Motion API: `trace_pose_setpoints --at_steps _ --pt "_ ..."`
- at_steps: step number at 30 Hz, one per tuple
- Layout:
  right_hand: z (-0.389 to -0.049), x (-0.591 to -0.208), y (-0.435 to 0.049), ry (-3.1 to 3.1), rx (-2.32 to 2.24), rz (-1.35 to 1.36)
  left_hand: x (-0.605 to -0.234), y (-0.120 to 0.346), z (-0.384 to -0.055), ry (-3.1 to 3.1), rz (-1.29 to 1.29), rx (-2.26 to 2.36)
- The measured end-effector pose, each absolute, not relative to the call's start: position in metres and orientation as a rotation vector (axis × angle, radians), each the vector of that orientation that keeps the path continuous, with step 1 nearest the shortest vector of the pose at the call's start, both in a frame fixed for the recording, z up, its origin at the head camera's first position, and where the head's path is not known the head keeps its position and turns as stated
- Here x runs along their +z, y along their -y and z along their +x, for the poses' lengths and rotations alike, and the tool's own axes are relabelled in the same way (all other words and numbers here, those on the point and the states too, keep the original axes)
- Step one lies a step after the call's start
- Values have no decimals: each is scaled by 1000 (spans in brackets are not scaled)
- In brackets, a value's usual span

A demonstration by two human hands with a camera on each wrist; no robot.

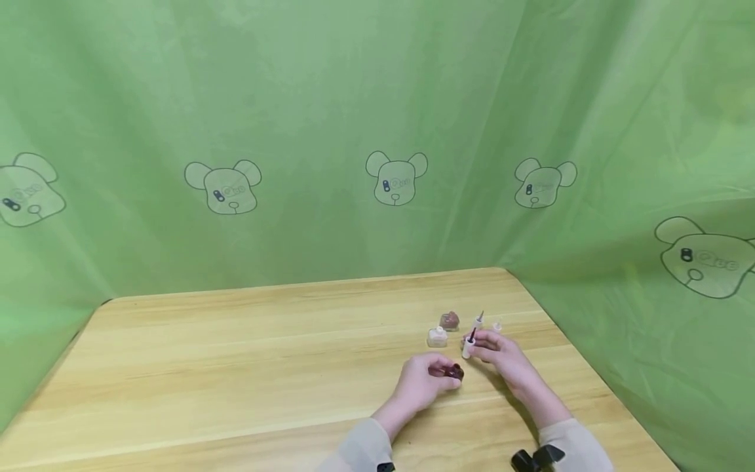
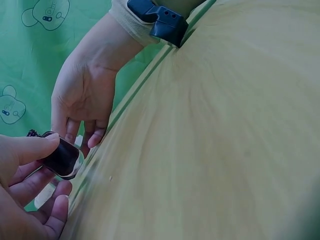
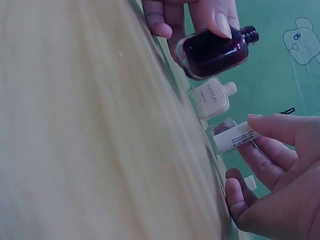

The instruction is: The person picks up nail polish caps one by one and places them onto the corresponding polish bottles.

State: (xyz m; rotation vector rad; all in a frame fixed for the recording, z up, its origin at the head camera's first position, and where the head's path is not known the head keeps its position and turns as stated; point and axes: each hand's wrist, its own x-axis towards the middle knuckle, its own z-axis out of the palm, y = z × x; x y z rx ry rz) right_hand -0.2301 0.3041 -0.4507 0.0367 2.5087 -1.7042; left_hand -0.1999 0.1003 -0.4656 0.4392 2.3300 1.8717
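A dark red nail polish bottle (image 1: 455,372), its threaded neck uncapped, is pinched between the thumb and fingers of my left hand (image 1: 420,381). Close by, my right hand (image 1: 506,357) grips a white nail polish cap (image 1: 468,349) whose dark brush points up. In the right wrist view, printed text shows on that cap (image 3: 236,138), and the dark bottle (image 3: 212,54) is held tilted. The left wrist view shows the left thumb pressing on the bottle (image 2: 62,157). Just beyond the right fingers, a second white cap (image 1: 478,322) stands with its brush upward.
An uncapped white polish bottle (image 1: 437,337) and a reddish-brown one (image 1: 449,320) stand beyond the hands. A small clear object (image 1: 497,326), too small to identify, lies right of the second cap. The wooden table (image 1: 236,367) meets green curtains (image 1: 318,98) at its back and sides.
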Motion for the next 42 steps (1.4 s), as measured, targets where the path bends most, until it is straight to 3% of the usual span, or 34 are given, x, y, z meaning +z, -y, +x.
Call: trace_pose_setpoints --at_steps 22,42 --pt "-216 -439 -280 -2439 -1597 -253 -462 -46 -199 -2361 476 1829" --pt "-210 -436 -238 -2403 -1569 -340 -456 15 -208 -2431 379 1826"
